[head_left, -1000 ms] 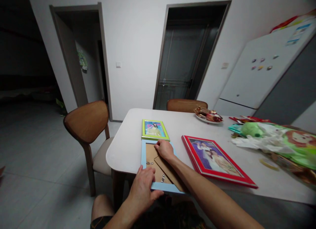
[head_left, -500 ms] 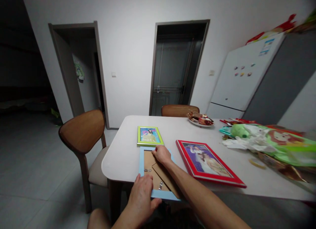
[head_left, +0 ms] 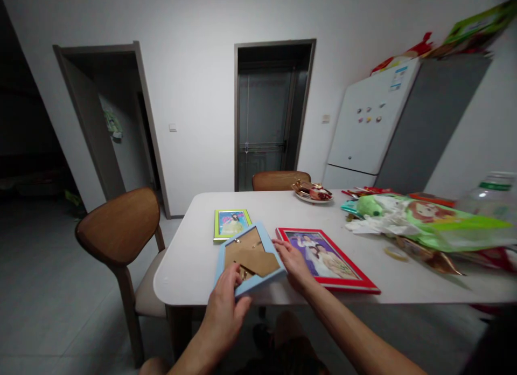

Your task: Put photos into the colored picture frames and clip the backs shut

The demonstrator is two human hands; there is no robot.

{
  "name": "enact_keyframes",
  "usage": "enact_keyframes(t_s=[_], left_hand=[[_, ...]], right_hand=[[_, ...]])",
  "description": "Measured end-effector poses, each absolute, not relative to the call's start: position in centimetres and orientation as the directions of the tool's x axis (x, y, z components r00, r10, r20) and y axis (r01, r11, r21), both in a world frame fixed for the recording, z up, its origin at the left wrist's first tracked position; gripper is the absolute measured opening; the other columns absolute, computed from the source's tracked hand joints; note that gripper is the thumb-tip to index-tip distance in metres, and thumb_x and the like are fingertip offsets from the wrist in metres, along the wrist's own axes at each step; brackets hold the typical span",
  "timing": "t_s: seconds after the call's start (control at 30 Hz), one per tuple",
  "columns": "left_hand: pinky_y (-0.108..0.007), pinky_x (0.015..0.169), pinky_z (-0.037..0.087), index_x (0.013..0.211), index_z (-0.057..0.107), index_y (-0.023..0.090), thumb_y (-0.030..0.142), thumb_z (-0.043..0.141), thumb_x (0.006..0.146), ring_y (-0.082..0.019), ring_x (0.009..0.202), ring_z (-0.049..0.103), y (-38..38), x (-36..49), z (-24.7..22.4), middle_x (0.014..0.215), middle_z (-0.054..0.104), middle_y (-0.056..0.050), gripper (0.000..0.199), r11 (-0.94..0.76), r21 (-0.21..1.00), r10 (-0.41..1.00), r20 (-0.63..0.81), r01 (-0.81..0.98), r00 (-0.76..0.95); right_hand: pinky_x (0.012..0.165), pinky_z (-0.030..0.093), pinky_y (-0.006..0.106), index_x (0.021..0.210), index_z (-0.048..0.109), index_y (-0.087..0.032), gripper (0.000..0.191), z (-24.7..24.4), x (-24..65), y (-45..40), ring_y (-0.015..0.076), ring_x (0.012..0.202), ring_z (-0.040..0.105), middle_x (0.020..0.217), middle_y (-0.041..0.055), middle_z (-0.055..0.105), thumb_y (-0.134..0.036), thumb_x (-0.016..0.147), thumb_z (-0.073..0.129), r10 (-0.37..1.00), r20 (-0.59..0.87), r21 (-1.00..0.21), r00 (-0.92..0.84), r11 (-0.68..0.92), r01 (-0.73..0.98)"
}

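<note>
Holding one blue photo frame (head_left: pixel 253 252), backing upward and tilted, at the near edge of the desk (head_left: pixel 189 256), we list: left hand (head_left: pixel 223 300), gripping its near-left side; right hand (head_left: pixel 298 268), fingers extended at its right edge, grip unclear to us; green-framed picture (head_left: pixel 232 224), just beyond; red-framed picture (head_left: pixel 325 259), rightward.

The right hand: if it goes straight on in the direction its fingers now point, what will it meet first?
Probably the blue frame; its right edge lies at the fingertips, but whether they touch is unclear.
</note>
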State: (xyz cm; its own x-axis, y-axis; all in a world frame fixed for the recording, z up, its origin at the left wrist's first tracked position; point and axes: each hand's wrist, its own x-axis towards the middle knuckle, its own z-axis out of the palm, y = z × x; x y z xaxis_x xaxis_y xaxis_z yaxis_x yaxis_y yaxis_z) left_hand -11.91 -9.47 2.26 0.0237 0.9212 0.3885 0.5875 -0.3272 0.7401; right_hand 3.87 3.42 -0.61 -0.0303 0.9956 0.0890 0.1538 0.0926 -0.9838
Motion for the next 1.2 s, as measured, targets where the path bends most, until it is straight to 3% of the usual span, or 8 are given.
enact_keyframes(t_s=[0.13, 0.27, 0.47, 0.57, 0.63, 0.77, 1.0, 1.2], left_hand=[[-0.032, 0.08, 0.043, 0.087, 0.043, 0.019, 0.023, 0.045, 0.075, -0.018, 0.092, 0.054, -8.8, -9.0, 4.0, 0.096, 0.056, -0.006, 0.012, -0.384, 0.903, 0.902, 0.411, 0.192, -0.132], [-0.03, 0.08, 0.044, 0.093, 0.04, 0.018, 0.025, 0.051, 0.073, -0.017, 0.091, 0.055, -7.5, -6.8, 5.1, 0.094, 0.058, -0.005, 0.024, -0.443, 0.896, 0.885, 0.433, -0.022, -0.173], [-0.028, 0.085, 0.041, 0.108, 0.036, 0.018, 0.014, 0.049, 0.074, -0.014, 0.097, 0.054, -3.7, -5.1, 4.8, 0.109, 0.055, -0.006, 0.036, -0.327, 0.945, 0.941, 0.328, 0.027, -0.086], [-0.028, 0.079, 0.044, 0.101, 0.044, 0.014, 0.012, 0.051, 0.072, -0.016, 0.088, 0.058, -2.0, -3.0, 2.7, 0.101, 0.06, -0.008, 0.03, -0.198, 0.97, 0.978, 0.205, 0.138, -0.041], [-0.03, 0.075, 0.045, 0.095, 0.049, 0.013, 0.014, 0.052, 0.071, -0.018, 0.083, 0.059, -1.2, -1.5, 1.2, 0.095, 0.063, -0.009, 0.024, -0.141, 0.971, 0.989, 0.148, 0.191, -0.023], [-0.029, 0.079, 0.042, 0.093, 0.053, 0.015, 0.014, 0.051, 0.07, -0.02, 0.09, 0.057, -0.3, 0.1, -0.6, 0.097, 0.063, -0.008, 0.023, -0.078, 0.948, 0.996, 0.084, 0.308, -0.005], [-0.024, 0.082, 0.04, 0.11, 0.048, 0.016, 0.016, 0.053, 0.068, -0.018, 0.098, 0.054, -0.6, -1.9, -1.6, 0.11, 0.058, -0.007, 0.042, -0.09, 0.9, 0.996, 0.081, 0.426, 0.039], [-0.027, 0.085, 0.038, 0.109, 0.049, 0.014, 0.02, 0.054, 0.069, -0.02, 0.101, 0.052, -0.2, -6.6, -2.3, 0.11, 0.057, -0.01, 0.041, -0.057, 0.853, 0.993, 0.101, 0.519, -0.056]], right_hand=[[0.056, 0.046, 0.028, 0.101, 0.049, -0.019, 0.038, -1.4, 1.5, -0.9, 0.0148, 0.063, 0.06, 0.081, 0.0054, 0.063, -0.044, 0.074, 0.042, 0.908, -0.148, -0.936, -0.393, -0.257, -0.24], [0.06, 0.047, 0.024, 0.105, 0.046, -0.023, 0.038, -0.5, 1.9, -1.4, 0.0126, 0.067, 0.059, 0.084, 0.0003, 0.063, -0.035, 0.07, 0.051, 0.986, -0.008, -0.895, -0.168, -0.082, -0.439], [0.056, 0.046, 0.025, 0.113, 0.048, -0.016, 0.045, 2.6, 12.1, 4.3, 0.0162, 0.066, 0.061, 0.086, 0.0054, 0.065, -0.022, 0.068, 0.05, 0.984, 0.079, -0.991, 0.16, 0.06, 0.122], [0.059, 0.046, 0.025, 0.115, 0.048, -0.011, 0.046, 3.2, 16.9, 7.4, 0.0164, 0.068, 0.061, 0.088, 0.0075, 0.066, -0.022, 0.07, 0.048, 0.972, 0.131, -0.819, 0.193, -0.003, 0.574], [0.067, 0.046, 0.026, 0.108, 0.055, -0.009, 0.043, 3.1, 19.0, 9.0, 0.019, 0.077, 0.061, 0.093, 0.01, 0.065, -0.02, 0.066, 0.051, 0.97, 0.137, -0.732, 0.202, -0.038, 0.68], [0.08, 0.04, 0.029, 0.1, 0.061, -0.01, 0.039, 2.0, 20.7, 10.8, 0.0237, 0.095, 0.055, 0.1, 0.0119, 0.062, -0.018, 0.062, 0.052, 0.966, 0.152, -0.59, 0.208, -0.08, 0.803], [0.081, 0.039, 0.034, 0.102, 0.06, -0.01, 0.04, 1.7, 19.2, 10.8, 0.0261, 0.093, 0.055, 0.096, 0.0148, 0.063, -0.014, 0.065, 0.046, 0.967, 0.2, -0.392, 0.157, -0.068, 0.917], [0.093, 0.029, 0.028, 0.112, 0.051, -0.013, 0.04, 1.5, 8.3, 8.8, 0.0175, 0.108, 0.044, 0.116, 0.0082, 0.053, -0.02, 0.075, 0.039, 0.909, 0.336, -0.277, -0.246, 0.345, 0.897]])
